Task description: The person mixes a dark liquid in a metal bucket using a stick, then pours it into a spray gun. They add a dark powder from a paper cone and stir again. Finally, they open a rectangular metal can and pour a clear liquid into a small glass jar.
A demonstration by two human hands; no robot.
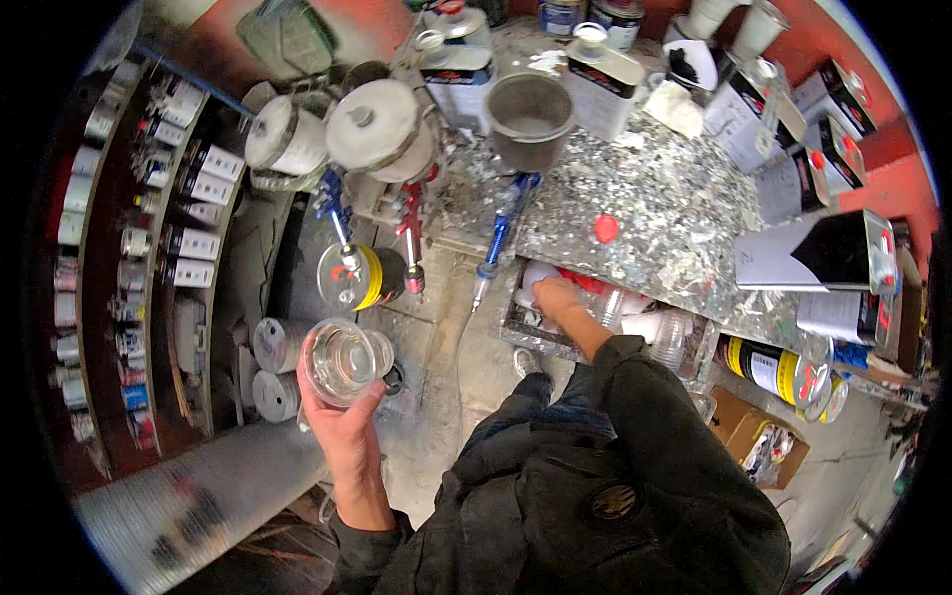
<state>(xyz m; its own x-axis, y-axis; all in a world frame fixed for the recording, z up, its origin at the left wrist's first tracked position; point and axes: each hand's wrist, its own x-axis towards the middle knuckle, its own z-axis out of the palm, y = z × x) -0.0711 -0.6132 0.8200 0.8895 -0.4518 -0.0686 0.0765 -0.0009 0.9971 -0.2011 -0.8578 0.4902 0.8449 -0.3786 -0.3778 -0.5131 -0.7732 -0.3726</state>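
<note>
My left hand (pixel 347 431) is closed round a clear plastic cup (pixel 335 382), held out over the floor on the left. Down in an open drawer (pixel 702 349) under the worktop is my right hand (pixel 559 300), its fingers bent in beside a whitish item (pixel 538 272). What those fingers grip, if anything, is hidden. Clear cups (pixel 672 337) and red pieces lie further right in the same drawer. A red cap (pixel 606 229) rests on the paint-spattered worktop (pixel 645 193) just above it.
Blue spray gun (pixel 504 233) and red spray gun (pixel 412 233) hang at the worktop's edge. A dark pot (pixel 530 119) and several metal cans (pixel 818 250) stand on top. Shelves of cans (pixel 203 188) line the left. A cardboard box (pixel 739 421) sits on the floor at right.
</note>
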